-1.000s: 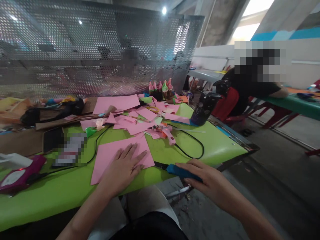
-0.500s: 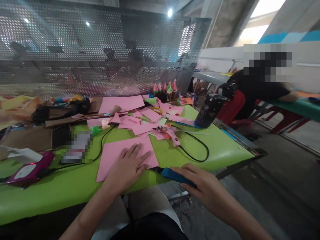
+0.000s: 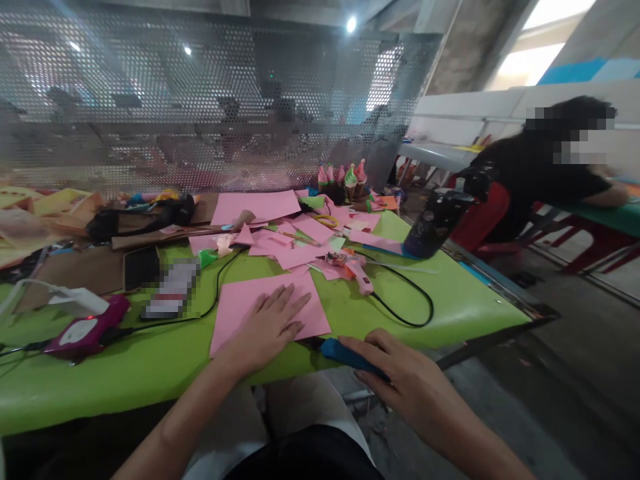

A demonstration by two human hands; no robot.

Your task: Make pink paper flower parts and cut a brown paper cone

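A sheet of pink paper (image 3: pixel 239 307) lies at the front of the green table, and my left hand (image 3: pixel 270 323) rests flat on it, fingers spread. Near the sheet's lower right corner, my right hand (image 3: pixel 387 363) is wrapped round a blue-handled tool (image 3: pixel 343 353) with a dark, narrow front end. This end points left, close to my left thumb, at the table's front edge. Its exact kind is not clear, and I cannot tell whether it touches the paper. Beyond the sheet, a pink glue gun (image 3: pixel 361 277) lies on pink paper scraps (image 3: pixel 300 257).
On the left are a purple power strip (image 3: pixel 83 333), a blurred-out flat object (image 3: pixel 173 290) and a black phone (image 3: pixel 141 268). A dark tumbler (image 3: pixel 433 223) stands at the right edge. Small cone figures (image 3: pixel 351 177) stand at the back before a perforated metal screen (image 3: pixel 200 133). Another person sits right.
The whole view has shifted, so most things appear farther right. My left hand stays spread on the paper. The blue-handled tool now sits slightly farther left relative to the sheet's corner.
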